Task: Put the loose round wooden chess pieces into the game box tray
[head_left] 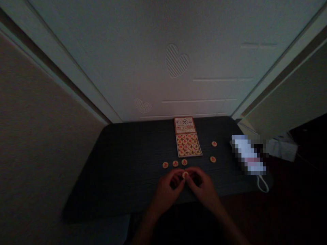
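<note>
Between their fingertips, my left hand [169, 189] and my right hand [203, 186] both grip one round xiangqi piece [185, 175] with a red character on it. Just beyond my hands, three more pieces lie in a row: a left piece [165, 165], a middle piece [175, 163] and a right piece [184, 162]. Behind them sits an open box [189, 156], filled with rows of the same round pieces. Its printed lid [185, 126] is folded back toward the wall. Two loose pieces rest to the right, a far one [214, 144] and a nearer one [213, 159].
The dark table [122, 163] stands against a pale panel [143, 61] with raised hearts and lines. On the table's right side lies a blurred-out bright device [247, 154], with a white cable loop [263, 185] beside it. A pale item [282, 148] is farther right, off the table.
</note>
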Available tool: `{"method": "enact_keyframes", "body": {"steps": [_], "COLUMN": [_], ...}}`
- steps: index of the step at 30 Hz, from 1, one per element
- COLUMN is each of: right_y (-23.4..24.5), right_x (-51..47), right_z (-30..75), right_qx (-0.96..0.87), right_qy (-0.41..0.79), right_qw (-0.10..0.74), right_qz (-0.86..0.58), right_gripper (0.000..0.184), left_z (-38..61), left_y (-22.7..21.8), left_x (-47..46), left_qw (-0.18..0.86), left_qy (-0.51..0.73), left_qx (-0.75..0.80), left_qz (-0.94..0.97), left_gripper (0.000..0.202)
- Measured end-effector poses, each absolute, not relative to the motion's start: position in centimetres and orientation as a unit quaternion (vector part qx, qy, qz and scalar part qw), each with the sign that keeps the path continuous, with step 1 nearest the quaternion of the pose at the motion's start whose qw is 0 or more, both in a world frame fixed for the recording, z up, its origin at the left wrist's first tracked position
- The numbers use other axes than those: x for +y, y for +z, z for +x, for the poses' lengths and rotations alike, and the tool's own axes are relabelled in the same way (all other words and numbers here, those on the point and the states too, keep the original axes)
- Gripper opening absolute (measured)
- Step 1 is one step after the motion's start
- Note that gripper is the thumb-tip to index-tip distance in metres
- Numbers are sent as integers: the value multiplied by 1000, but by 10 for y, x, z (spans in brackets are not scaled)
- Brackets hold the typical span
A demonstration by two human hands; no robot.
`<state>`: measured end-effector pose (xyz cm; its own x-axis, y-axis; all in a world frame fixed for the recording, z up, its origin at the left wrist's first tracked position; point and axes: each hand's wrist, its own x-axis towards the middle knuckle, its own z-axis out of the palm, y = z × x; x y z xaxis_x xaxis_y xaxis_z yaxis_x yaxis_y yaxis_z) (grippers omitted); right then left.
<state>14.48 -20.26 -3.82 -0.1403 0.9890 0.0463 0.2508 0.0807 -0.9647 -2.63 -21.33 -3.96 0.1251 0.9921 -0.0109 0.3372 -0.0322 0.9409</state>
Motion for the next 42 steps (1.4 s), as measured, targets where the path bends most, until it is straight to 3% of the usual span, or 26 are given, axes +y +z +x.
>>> {"method": "enact_keyframes", "body": {"steps": [14,24,31,36,42], "right_y": [-47,-35,-20,-24,-33], "right_x": [-196,-160,-121,-107,-99], "right_z": [150,166,177,172,168], "right_qx": [-547,-615,-687,-664,-696], "right_qy": [475,397,261,260,138], "right_qw": [461,473,413,377,311], "right_qz": [-513,-490,-538,-591,-632], "right_gripper": [23,21,25,23,24], "left_z": [-28,-27,-27,-27,-28], "left_y": [-43,-37,-37,-37,-36], "left_x": [-212,-213,-214,-215,-215], "left_qw": [390,372,379,388,393], "left_qy": [406,399,395,406,410], "left_qx": [545,535,531,523,516], "left_qz": [621,645,647,641,642], "left_gripper": [22,13,14,14,14]}}
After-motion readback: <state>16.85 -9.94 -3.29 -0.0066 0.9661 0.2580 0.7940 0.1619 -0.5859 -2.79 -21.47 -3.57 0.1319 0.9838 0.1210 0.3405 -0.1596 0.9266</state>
